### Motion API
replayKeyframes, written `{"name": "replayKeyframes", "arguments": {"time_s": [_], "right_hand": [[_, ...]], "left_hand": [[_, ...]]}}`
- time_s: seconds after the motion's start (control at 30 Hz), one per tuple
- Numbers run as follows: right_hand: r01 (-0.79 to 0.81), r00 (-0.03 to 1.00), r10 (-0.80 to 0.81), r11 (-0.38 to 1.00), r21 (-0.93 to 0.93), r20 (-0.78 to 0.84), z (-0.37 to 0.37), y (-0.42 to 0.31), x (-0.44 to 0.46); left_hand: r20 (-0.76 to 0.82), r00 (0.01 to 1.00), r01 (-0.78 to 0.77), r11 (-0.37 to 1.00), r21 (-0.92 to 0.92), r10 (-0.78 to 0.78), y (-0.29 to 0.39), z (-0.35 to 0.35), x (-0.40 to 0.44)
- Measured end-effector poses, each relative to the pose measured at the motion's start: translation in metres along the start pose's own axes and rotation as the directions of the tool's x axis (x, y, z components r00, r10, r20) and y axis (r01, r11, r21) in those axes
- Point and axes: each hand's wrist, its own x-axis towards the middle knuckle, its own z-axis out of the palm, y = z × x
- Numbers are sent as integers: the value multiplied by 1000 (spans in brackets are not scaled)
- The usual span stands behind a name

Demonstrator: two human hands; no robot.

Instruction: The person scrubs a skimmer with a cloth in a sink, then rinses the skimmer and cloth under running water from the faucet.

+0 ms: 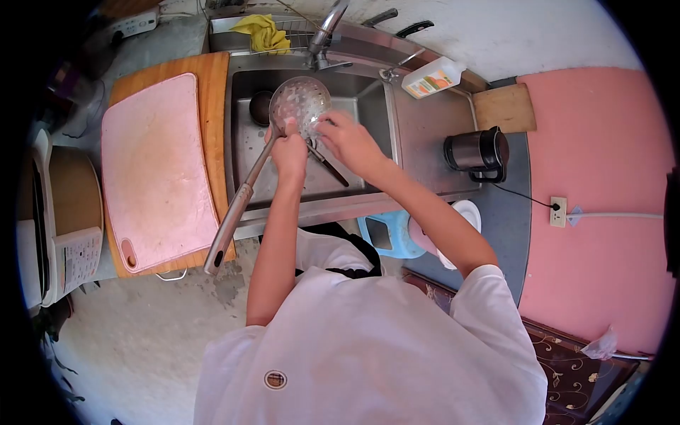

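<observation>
Over the steel sink (244, 163), my left hand (289, 150) grips a long-handled skimmer (300, 99) near its perforated bowl. The skimmer's handle slants down to the left, past the sink's front edge. My right hand (346, 140) is at the bowl's lower right rim, fingers bent together; what they hold, if anything, is too small to tell. Beneath my hands, a utensil with a dark handle (329, 168) lies in the sink. A dark round bowl (261, 108) sits at the sink's back left.
Left of the sink, a pink cutting board (159, 170) lies on a wooden board (218, 127). The faucet (322, 46) stands behind, near a yellow cloth (263, 34). To the right are a white bottle (433, 78) and a kettle (471, 151).
</observation>
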Motion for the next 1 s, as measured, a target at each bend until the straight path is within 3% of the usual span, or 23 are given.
{"name": "replayKeyframes", "arguments": {"time_s": [0.03, 0.1, 0.27, 0.33, 0.43, 0.5, 0.6, 0.67, 0.77, 0.93, 1.0], "right_hand": [[2, 1000, -2, 1000, -1, -1, -3, 7, 3], [-115, 975, 99, 991, -69, -197, -8, 14, 6], [-132, 977, 131, 991, 1, -166, 8, 2, -3], [-89, 985, 87, 996, -7, -149, 8, 1, -1], [-208, 965, 213, 977, 51, -154, 1, 6, 3], [-202, 945, 203, 979, 32, -255, 8, 5, 3], [-217, 939, 227, 974, 65, -259, 12, -3, 2], [-253, 929, 275, 960, 117, -249, 16, -13, 2], [-308, 908, 344, 935, 177, -240, 26, -18, 4], [-323, 891, 364, 928, 186, -270, 46, -31, 6], [-378, 843, 466, 869, 319, -268, 51, -40, 6]], "left_hand": [[35, 999, -17, 999, -33, 18, 2, -2, -1], [75, 997, -30, 997, -65, 35, 5, -3, -2], [181, 983, 75, 957, -280, -24, 24, 3, -16], [202, 979, 39, 961, -274, 18, 14, 2, -8], [231, 972, 3, 979, -204, 46, 6, 1, -7], [230, 973, 8, 989, -145, 25, -6, 4, -5], [168, 982, 109, 988, -114, -88, -21, 3, 9], [192, 967, 224, 922, -316, -168, -9, -2, 2], [71, 991, 134, 865, -484, -114, 2, 0, -11], [-51, 996, 38, 831, -555, -80, -6, -2, -10], [-73, 994, 26, 823, -567, -82, -7, -5, -14]]}}
